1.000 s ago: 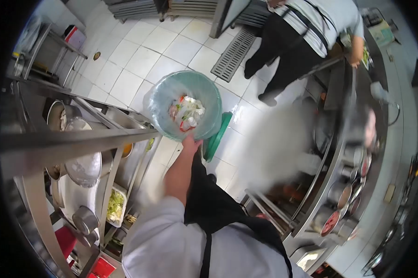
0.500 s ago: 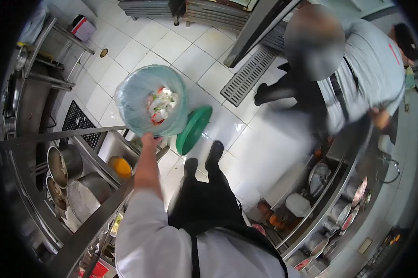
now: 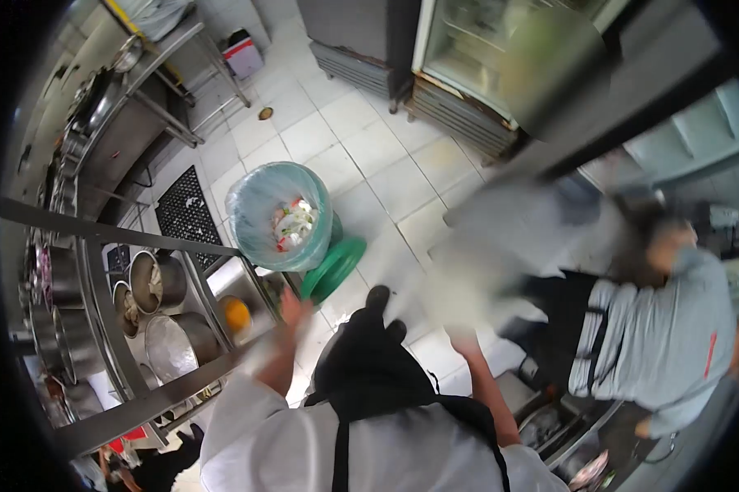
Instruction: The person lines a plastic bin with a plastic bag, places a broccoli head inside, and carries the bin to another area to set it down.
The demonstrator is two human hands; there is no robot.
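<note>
My left hand is stretched out beside the bin, partly blurred, with its fingers apart and nothing in them. Just beyond it stands the green waste bin, lined with a clear bag and holding white, red and green scraps. Its green lid leans on edge against the bin's side. At the lower edge of a pale, blurred object, my right hand appears to grip it; motion smears the object's shape and hides the fingertips.
A co-worker in a grey shirt bends at the right. Left is a metal shelf frame with pots and a container of orange contents. Fridges line the back. A black mat lies on the tiles.
My left hand has let go of the bin's rim and drawn back. My right hand has come into view at the pale object. The view has shifted; the co-worker appears farther right and lower.
</note>
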